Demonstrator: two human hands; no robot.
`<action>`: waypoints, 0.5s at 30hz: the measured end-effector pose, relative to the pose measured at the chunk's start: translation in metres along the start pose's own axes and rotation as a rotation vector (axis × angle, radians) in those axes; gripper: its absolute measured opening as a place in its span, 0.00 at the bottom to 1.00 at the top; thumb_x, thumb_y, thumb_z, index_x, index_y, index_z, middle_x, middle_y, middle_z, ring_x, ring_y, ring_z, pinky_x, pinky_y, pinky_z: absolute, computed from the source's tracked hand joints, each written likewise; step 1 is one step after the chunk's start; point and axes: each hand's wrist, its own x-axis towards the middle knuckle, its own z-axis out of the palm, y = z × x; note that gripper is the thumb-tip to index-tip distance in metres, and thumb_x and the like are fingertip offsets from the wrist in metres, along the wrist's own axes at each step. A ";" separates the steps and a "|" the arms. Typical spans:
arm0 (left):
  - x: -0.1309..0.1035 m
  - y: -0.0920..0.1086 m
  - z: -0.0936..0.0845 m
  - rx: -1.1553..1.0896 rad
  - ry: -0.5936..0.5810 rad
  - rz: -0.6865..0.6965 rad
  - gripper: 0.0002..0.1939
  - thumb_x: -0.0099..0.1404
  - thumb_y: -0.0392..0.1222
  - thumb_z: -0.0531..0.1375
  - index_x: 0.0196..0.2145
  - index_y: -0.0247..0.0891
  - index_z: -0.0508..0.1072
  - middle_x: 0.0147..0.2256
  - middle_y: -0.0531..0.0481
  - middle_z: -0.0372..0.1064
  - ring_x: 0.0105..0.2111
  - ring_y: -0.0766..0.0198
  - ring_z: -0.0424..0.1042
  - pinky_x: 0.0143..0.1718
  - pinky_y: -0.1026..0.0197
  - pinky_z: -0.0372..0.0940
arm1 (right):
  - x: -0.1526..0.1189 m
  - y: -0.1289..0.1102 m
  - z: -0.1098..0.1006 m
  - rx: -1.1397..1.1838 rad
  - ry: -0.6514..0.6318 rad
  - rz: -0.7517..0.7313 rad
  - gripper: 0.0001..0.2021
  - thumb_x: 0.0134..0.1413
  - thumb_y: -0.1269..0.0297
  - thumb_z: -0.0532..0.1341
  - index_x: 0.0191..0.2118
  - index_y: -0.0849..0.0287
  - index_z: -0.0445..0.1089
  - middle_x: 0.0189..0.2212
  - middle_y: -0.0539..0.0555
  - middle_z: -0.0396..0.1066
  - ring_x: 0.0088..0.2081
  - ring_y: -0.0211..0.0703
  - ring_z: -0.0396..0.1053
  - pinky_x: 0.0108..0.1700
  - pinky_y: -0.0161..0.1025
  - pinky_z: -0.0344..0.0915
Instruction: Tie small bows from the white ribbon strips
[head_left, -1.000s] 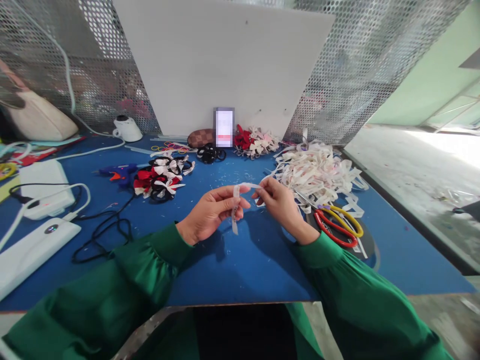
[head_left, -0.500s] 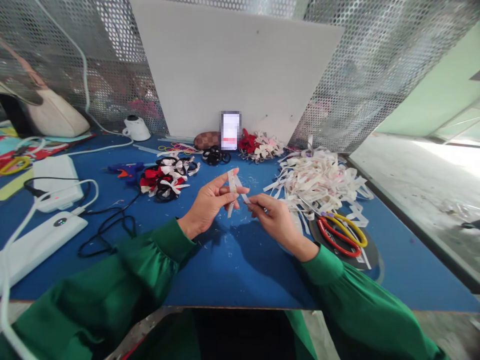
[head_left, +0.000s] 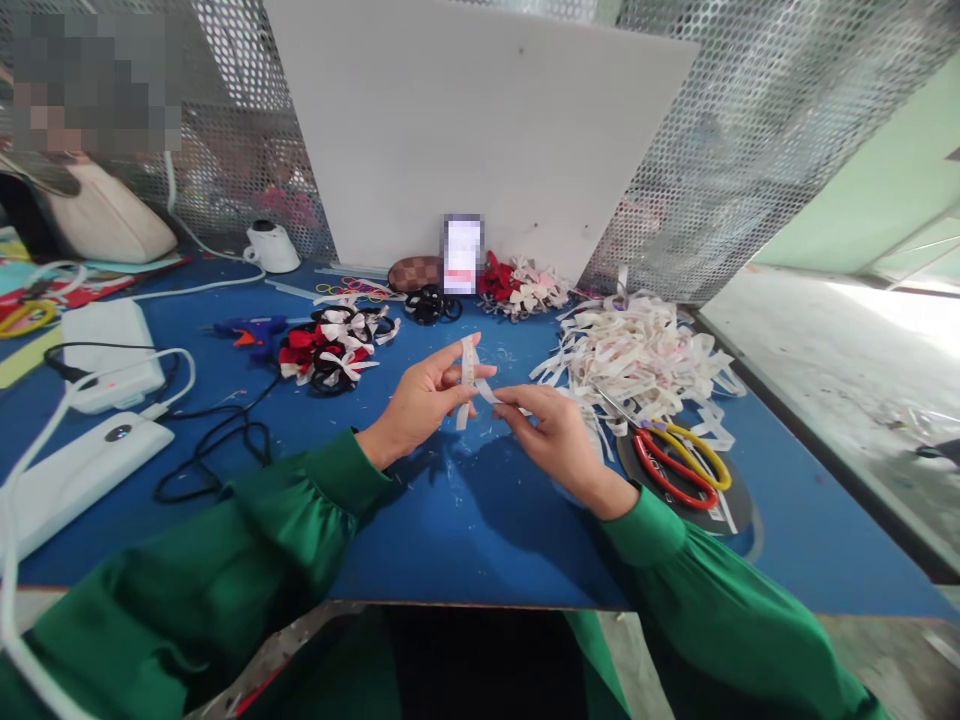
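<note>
A white ribbon strip point(head_left: 466, 368) is looped over the index finger of my left hand point(head_left: 421, 400), whose thumb presses it while one tail hangs down. My right hand point(head_left: 551, 435) pinches the other end of the ribbon between thumb and fingertips, just right of the left fingers. Both hands are held above the blue table point(head_left: 450, 540). To the right lies a heap of cut white ribbon strips point(head_left: 637, 350). Left of my hands is a pile of black hair ties with red and white bows point(head_left: 330, 350).
Scissors point(head_left: 682, 465) with red and yellow handles rest on a dark disc at right. A blue glue gun point(head_left: 255, 332), white power bank point(head_left: 94, 480) and black cord point(head_left: 214, 460) lie at left. A phone point(head_left: 463, 255) leans on the white board point(head_left: 480, 130), near loose bows point(head_left: 525, 285).
The ribbon stays looped on my left fingers, and its right end has shifted slightly as my right hand keeps its pinch. The view has tilted a little.
</note>
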 end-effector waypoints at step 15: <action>-0.006 -0.007 0.001 0.639 0.056 0.207 0.33 0.64 0.34 0.57 0.67 0.40 0.62 0.30 0.54 0.76 0.26 0.66 0.68 0.31 0.64 0.63 | 0.003 -0.003 -0.006 0.126 0.007 0.137 0.10 0.59 0.65 0.62 0.47 0.56 0.72 0.35 0.53 0.77 0.33 0.42 0.73 0.34 0.37 0.67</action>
